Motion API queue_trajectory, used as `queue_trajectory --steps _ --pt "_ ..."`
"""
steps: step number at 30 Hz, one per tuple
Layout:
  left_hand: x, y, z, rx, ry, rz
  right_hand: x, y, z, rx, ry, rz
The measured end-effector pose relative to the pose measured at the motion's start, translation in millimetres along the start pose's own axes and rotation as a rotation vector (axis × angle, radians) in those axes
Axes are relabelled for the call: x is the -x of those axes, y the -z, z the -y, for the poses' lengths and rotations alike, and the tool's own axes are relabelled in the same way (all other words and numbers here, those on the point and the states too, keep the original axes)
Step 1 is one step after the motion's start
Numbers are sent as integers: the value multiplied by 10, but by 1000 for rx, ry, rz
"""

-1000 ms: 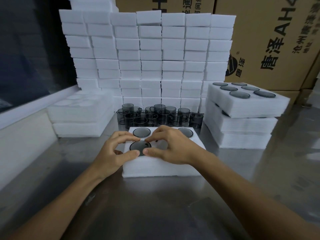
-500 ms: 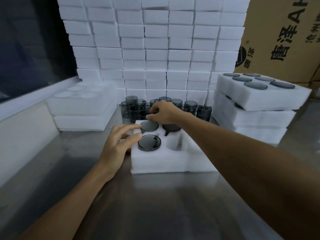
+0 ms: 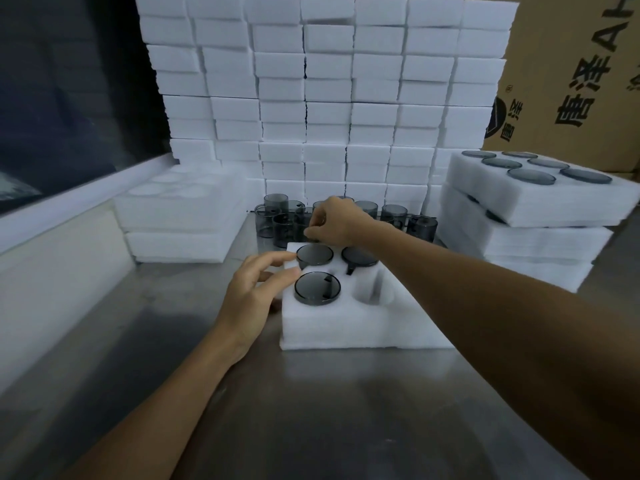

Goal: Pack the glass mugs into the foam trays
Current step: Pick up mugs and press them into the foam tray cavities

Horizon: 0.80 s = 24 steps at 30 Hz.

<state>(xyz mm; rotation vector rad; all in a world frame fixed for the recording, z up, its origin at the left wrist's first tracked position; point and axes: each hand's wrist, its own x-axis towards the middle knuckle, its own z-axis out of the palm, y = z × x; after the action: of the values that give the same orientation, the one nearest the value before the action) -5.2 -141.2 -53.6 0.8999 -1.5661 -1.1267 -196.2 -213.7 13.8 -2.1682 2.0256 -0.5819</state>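
Note:
A white foam tray (image 3: 346,327) lies on the steel table in front of me. Three smoky glass mugs sit upside down in its holes: front left (image 3: 317,288), back left (image 3: 314,255) and back middle (image 3: 359,256). One hole (image 3: 374,291) beside the front mug is bare. My left hand (image 3: 256,292) rests on the tray's left edge, fingers loosely bent against the foam. My right hand (image 3: 334,221) reaches past the tray into the cluster of loose mugs (image 3: 277,216), fingers curled and pinching at one; the mug itself is mostly hidden by the hand.
A wall of stacked foam blocks (image 3: 329,98) stands behind the mugs. Bare foam trays (image 3: 183,216) are piled at the left. Filled trays (image 3: 530,199) are stacked at the right. Cardboard boxes (image 3: 571,81) rise behind them. A window ledge runs along the left.
My right hand left the tray and reached back to the loose mugs. My left hand slid from the front mug to the tray's left edge. The camera moved closer.

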Motion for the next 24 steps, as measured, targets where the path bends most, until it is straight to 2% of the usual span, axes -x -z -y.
queue_trajectory --steps 6,11,15,20,22,24 --pt "5 -15 -9 -12 -21 -16 517 242 104 -136 110 -297" --pt "14 -62 -66 -126 -152 -195 1223 379 110 -181 217 -431" --pt "-4 -167 -286 -296 -407 -211 1517 580 133 -106 289 -457" --pt "-20 -295 -648 -340 -631 -153 1656 709 198 -16 356 -475" --pt "-31 -300 -717 -372 -691 -151 1674 709 223 11 379 -464" --pt "-40 -285 -738 -367 -674 -152 1678 706 231 -18 388 -463"
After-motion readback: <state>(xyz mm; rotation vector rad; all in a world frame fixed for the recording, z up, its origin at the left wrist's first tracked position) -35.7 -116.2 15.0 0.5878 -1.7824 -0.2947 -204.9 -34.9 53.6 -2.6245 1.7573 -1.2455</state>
